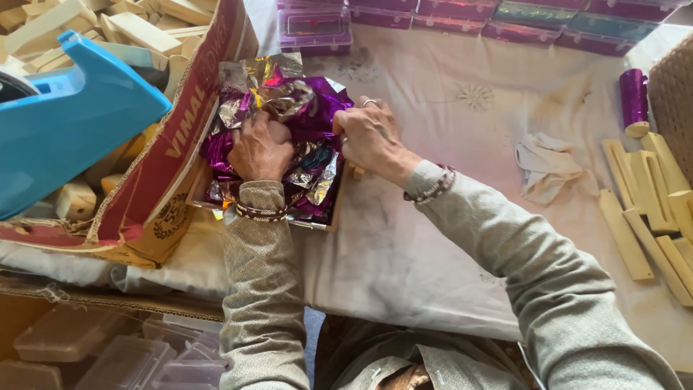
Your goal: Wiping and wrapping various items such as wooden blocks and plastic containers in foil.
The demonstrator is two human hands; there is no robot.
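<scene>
Pressing the crinkled purple foil (303,137) flat with a closed left hand (260,152), the right hand (369,137) pinches its edge (best pulled taut, gently, lest it tear).

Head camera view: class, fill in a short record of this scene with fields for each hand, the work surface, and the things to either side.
left hand: left hand presses down on the crumpled purple and silver foil
right hand: right hand, ring on one finger, pinches the foil's right edge
under the foil: shallow wooden tray
surface: stained white cloth
left side: cardboard box of pale wooden blocks; blue tape dispenser
right side: wooden sticks, purple foil roll, crumpled white rag
far edge: plastic cases
</scene>
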